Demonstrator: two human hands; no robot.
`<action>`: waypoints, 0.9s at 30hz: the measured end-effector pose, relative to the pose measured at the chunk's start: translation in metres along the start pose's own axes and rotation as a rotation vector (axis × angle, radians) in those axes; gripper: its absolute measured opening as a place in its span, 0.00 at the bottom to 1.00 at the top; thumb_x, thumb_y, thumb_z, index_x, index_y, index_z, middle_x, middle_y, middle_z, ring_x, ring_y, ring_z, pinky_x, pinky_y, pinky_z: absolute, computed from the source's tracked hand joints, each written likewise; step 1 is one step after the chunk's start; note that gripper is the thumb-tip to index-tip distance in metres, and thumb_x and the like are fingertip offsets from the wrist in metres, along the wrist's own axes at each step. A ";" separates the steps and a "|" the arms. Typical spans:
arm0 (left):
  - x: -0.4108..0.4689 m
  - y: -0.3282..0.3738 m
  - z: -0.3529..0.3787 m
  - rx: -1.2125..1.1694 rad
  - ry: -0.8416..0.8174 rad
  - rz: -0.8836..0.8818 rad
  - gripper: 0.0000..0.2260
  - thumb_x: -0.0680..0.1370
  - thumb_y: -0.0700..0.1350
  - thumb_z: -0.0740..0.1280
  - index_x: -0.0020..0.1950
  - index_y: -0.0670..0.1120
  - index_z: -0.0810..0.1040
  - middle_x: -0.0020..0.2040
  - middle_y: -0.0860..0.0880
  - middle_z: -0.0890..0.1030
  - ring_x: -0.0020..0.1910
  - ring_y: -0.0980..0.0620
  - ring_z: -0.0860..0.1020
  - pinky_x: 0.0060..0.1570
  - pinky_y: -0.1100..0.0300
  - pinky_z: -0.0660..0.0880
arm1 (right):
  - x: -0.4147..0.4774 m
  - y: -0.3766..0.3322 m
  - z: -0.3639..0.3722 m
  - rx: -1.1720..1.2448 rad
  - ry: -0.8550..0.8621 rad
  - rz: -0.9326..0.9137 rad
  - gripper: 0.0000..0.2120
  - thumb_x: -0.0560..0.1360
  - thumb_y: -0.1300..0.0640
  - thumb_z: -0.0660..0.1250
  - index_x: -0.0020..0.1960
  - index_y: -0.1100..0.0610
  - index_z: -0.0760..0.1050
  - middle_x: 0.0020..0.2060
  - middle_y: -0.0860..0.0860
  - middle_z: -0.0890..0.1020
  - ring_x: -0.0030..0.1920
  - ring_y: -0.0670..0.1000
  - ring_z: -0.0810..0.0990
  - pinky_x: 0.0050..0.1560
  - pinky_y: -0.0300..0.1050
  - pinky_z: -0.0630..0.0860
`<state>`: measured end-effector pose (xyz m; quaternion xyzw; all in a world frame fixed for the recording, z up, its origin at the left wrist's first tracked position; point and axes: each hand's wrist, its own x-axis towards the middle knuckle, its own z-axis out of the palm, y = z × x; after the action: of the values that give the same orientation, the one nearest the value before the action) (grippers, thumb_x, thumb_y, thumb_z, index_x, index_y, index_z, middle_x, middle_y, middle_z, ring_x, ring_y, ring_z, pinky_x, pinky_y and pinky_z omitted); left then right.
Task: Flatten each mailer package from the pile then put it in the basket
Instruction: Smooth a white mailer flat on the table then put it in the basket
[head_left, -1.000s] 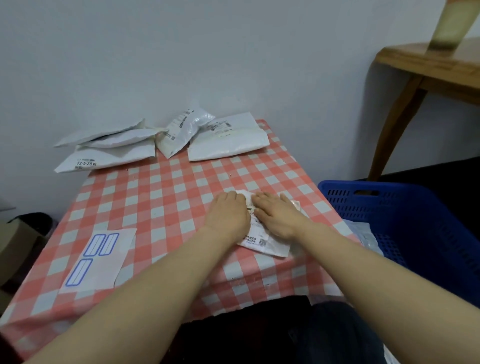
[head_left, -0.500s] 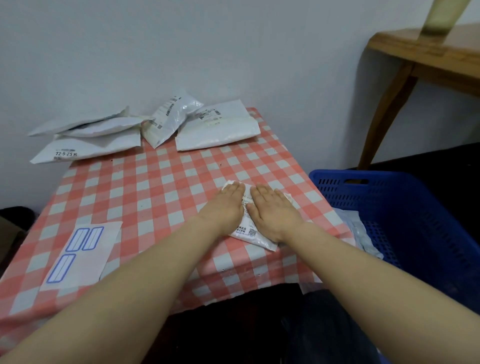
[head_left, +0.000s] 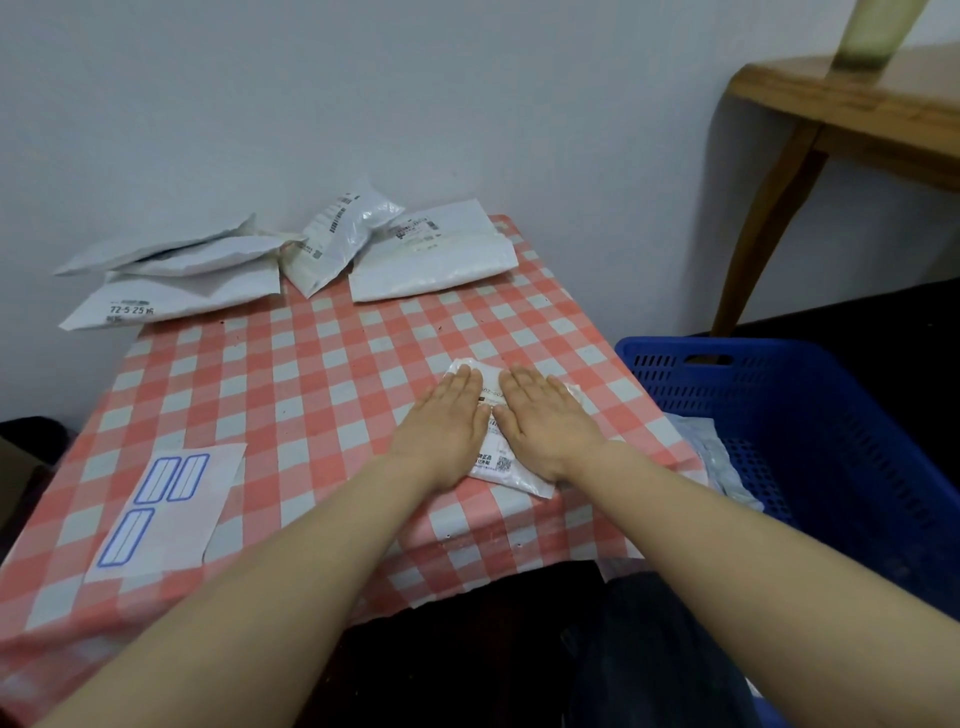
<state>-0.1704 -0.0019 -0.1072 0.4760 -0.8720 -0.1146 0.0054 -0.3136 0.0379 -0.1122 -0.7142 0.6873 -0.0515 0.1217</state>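
A small white mailer (head_left: 497, 457) with printed labels lies near the front right corner of the checked table (head_left: 291, 384). My left hand (head_left: 447, 421) and my right hand (head_left: 545, 421) press flat on it side by side, fingers straight. A pile of several white mailers (head_left: 291, 260) sits along the table's far edge by the wall. The blue plastic basket (head_left: 810, 415) stands to the right of the table, with a pale mailer (head_left: 719, 467) inside it.
A white sheet with blue label outlines (head_left: 161, 504) lies on the table's front left. A wooden side table (head_left: 831, 119) stands at the back right against the wall. Dark floor shows beyond the basket.
Both hands have slid forward over the small mailer, with fingers now stretched out straight. The camera view shifted slightly.
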 end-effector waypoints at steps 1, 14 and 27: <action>0.000 0.000 0.000 0.000 0.002 -0.002 0.24 0.84 0.51 0.44 0.78 0.44 0.45 0.79 0.46 0.45 0.77 0.51 0.45 0.75 0.55 0.43 | 0.001 0.000 -0.001 0.013 -0.013 0.004 0.27 0.83 0.47 0.41 0.78 0.58 0.44 0.77 0.54 0.46 0.77 0.51 0.44 0.75 0.46 0.39; 0.001 0.001 -0.025 -0.369 0.145 -0.274 0.42 0.69 0.55 0.72 0.74 0.43 0.52 0.65 0.44 0.74 0.56 0.44 0.77 0.52 0.49 0.76 | 0.008 0.002 -0.045 0.236 0.053 0.144 0.29 0.72 0.60 0.67 0.71 0.50 0.64 0.60 0.50 0.75 0.63 0.53 0.72 0.66 0.53 0.67; 0.015 0.076 -0.084 -1.458 0.039 -0.405 0.17 0.72 0.37 0.72 0.59 0.39 0.75 0.41 0.43 0.84 0.36 0.45 0.84 0.33 0.50 0.81 | -0.051 0.070 -0.092 1.409 0.373 0.511 0.35 0.70 0.56 0.74 0.71 0.64 0.64 0.56 0.57 0.78 0.54 0.55 0.80 0.54 0.50 0.78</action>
<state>-0.2316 0.0092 -0.0117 0.5047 -0.4704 -0.6527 0.3130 -0.4062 0.0770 -0.0361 -0.2669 0.6451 -0.5664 0.4379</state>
